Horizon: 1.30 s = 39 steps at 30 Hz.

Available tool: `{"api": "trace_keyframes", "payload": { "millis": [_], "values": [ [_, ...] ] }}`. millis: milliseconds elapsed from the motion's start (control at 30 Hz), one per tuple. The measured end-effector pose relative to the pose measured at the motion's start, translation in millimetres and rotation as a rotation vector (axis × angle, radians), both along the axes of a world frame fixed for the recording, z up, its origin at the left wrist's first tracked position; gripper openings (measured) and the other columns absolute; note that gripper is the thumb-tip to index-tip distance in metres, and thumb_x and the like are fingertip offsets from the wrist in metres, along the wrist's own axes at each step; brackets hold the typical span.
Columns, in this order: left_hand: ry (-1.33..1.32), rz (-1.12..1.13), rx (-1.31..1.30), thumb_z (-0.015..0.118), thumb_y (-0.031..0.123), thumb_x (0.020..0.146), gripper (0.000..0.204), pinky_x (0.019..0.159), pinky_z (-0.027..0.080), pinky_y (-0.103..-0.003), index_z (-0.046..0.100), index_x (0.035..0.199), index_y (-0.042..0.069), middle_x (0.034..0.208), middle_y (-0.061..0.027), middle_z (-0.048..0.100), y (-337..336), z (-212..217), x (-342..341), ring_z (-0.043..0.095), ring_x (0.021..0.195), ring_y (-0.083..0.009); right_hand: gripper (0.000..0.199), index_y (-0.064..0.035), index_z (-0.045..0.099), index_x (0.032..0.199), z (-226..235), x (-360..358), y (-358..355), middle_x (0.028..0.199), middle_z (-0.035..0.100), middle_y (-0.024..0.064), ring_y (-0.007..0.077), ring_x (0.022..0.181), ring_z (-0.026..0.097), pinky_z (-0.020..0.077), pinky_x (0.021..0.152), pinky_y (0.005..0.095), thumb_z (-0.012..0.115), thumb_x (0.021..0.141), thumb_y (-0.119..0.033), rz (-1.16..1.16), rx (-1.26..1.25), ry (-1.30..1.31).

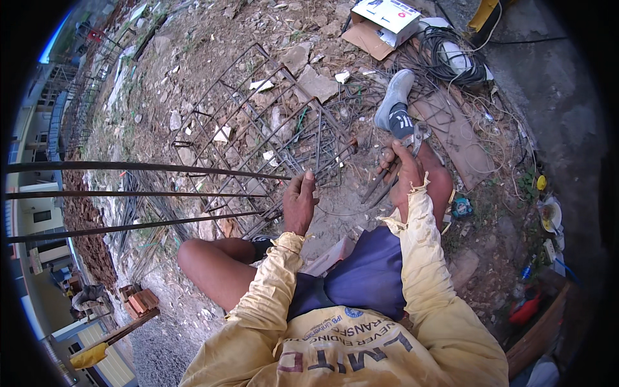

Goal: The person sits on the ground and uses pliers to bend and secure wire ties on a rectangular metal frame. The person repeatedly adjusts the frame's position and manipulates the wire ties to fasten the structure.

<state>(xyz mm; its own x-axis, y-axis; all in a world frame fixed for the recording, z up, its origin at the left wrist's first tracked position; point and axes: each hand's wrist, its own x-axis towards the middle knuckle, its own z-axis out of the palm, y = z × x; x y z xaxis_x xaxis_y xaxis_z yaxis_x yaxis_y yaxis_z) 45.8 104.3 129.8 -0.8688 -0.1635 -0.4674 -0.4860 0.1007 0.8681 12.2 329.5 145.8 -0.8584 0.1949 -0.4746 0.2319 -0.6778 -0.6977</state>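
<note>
My left hand (300, 203) is closed, thumb up, beside the near ends of several long steel bars (161, 169) that come in from the left. Its fingertips meet the end of the uppermost bar; whether they pinch something small is hidden. A thin wire (338, 213) curves over the ground just right of that hand. In my right hand (407, 177) is a pair of pincers (377, 187), its jaws up near my shoe and its handles pointing down-left. Ahead of both hands lies a tied steel rebar cage (251, 106) on rubble.
A coil of black cable (445, 55) and an open cardboard box (380, 29) lie at the far right. A flat board (454, 138) rests beside my outstretched foot. Bricks (138, 301) are stacked at left near a gravel heap (161, 355). A tape measure (461, 207) sits right of my knee.
</note>
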Motion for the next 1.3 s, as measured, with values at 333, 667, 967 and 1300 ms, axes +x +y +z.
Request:
{"api": "trace_keyframes", "payload": {
  "millis": [333,667,967,1300],
  "values": [
    [0.127,-0.727,-0.627,0.051,0.047,0.093,0.053,0.091,0.046,-0.046,0.057,0.118,0.0,0.111,-0.0276,0.062,38.2,-102.4,-101.8,0.059,0.105,-0.0422,0.024,-0.0023,0.058,0.098,27.5,-14.1,-18.6,0.069,0.052,0.0011,0.0142,0.065,0.052,0.0456,0.064,0.0312,0.061,0.09,-0.025,0.198,-0.125,0.068],
    [-0.07,-0.77,-0.608,0.029,0.062,0.095,0.073,0.085,0.045,-0.05,0.065,0.099,-0.002,0.097,-0.0326,0.062,26.0,-70.3,-99.3,0.058,0.096,-0.0478,0.025,-0.001,0.059,0.097,39.2,-25.7,-25.8,0.069,0.053,0.0015,0.0141,0.065,0.054,0.0475,0.061,0.0294,0.062,0.09,-0.025,0.112,-0.282,0.046],
    [-0.155,-0.905,-0.639,0.034,0.061,0.095,0.07,0.073,0.046,-0.047,0.066,0.09,-0.001,0.077,-0.0272,0.061,-34.1,-3.7,-17.5,0.061,0.079,-0.043,0.026,0.0002,0.061,0.098,44.2,-19.3,-34.8,0.069,0.054,0.0006,0.0126,0.063,0.054,0.0485,0.059,0.0279,0.063,0.089,-0.025,0.137,-0.19,0.021],
    [-0.201,-0.947,-0.649,0.042,0.061,0.092,0.064,0.063,0.045,-0.042,0.066,0.087,0.002,0.063,-0.0184,0.056,-150.4,60.0,91.0,0.056,0.063,-0.0332,0.025,0.0012,0.061,0.1,15.9,-11.1,-62.6,0.068,0.054,0.0011,0.0121,0.059,0.055,0.0498,0.054,0.0277,0.064,0.089,-0.022,0.38,-0.077,-0.003]
  ]
}}
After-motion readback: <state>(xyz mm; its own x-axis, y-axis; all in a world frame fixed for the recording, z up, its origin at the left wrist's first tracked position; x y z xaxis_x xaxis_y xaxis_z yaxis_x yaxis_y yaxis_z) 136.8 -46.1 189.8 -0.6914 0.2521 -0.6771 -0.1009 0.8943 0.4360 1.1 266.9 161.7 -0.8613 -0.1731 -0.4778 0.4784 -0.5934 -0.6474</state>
